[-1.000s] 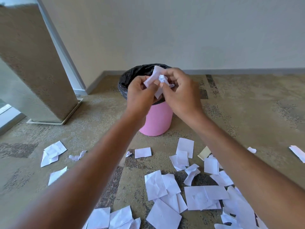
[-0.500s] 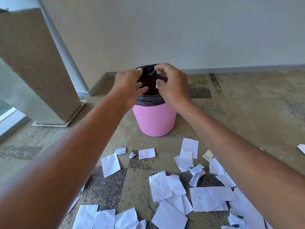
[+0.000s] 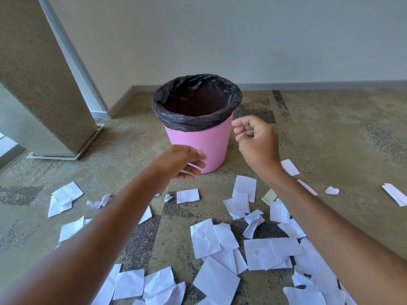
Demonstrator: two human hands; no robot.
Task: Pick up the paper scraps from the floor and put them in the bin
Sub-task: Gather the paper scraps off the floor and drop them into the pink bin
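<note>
A pink bin (image 3: 199, 144) with a black liner stands on the carpet by the wall, its mouth dark inside. My left hand (image 3: 184, 161) hangs in front of the bin's lower wall, fingers loosely curled, holding nothing. To the right of the bin's rim is my right hand (image 3: 255, 137), fingers curled in, with nothing visible in it. Several white paper scraps (image 3: 207, 238) lie scattered on the floor in front of the bin, some flat, some crumpled.
A textured column (image 3: 44, 84) on a metal base stands at the left. A wall with a grey skirting board runs behind the bin. More scraps lie at the far left (image 3: 63, 197) and far right (image 3: 394, 193) of the carpet.
Both hands held crumpled paper over the bin a second ago. They have let it go, and have drawn back and down, away from the bin's mouth.
</note>
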